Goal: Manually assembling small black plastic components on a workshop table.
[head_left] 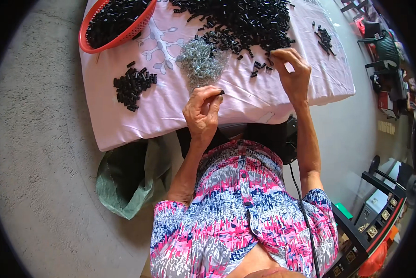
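Between thumb and forefinger, my left hand pinches a small black plastic piece near the table's front edge. Just beyond it lies a heap of thin, shiny silvery pieces that look like small springs. My right hand is farther right, its thumb and forefinger closed together at the edge of the large pile of black plastic pieces. Whatever is between those fingertips is too small to make out. A few loose black pieces lie beside that hand.
A red basket full of black pieces stands at the far left of the pink-clothed table. Smaller groups of black pieces lie at the left and far right. A green sack gapes below the table.
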The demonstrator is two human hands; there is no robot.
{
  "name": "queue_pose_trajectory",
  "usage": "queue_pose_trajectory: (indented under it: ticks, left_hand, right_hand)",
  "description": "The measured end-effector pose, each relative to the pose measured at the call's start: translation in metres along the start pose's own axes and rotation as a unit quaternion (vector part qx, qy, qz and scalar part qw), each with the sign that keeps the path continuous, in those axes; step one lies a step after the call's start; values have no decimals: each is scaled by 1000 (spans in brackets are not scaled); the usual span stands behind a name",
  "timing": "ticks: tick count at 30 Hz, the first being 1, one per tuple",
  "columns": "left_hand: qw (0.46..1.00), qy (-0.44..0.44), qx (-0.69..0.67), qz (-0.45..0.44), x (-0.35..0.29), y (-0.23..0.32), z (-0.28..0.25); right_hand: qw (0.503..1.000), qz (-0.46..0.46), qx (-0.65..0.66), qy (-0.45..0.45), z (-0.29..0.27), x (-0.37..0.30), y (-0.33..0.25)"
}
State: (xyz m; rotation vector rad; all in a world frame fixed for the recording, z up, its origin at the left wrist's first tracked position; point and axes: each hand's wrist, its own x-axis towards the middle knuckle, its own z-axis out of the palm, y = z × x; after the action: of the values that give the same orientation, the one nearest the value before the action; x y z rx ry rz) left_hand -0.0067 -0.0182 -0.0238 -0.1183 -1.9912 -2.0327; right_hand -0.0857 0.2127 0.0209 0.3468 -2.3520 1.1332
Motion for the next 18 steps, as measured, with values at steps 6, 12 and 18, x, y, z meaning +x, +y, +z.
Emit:
queue_pose_trajectory:
  ticks: [6,12,18]
  left_hand:
    - [1000,6,-6,3,2,3,2]
    - [1000,14,-12,-7,0,3,3]
    - [998,26,-40,-48,-3,8,7]
  right_hand:
    - [999,10,-21,-46,-5,-36,-14]
    - [994,-64,-27,-81,10,-31,-26]
    - [989,-84,0,-117,40,-23,-39]
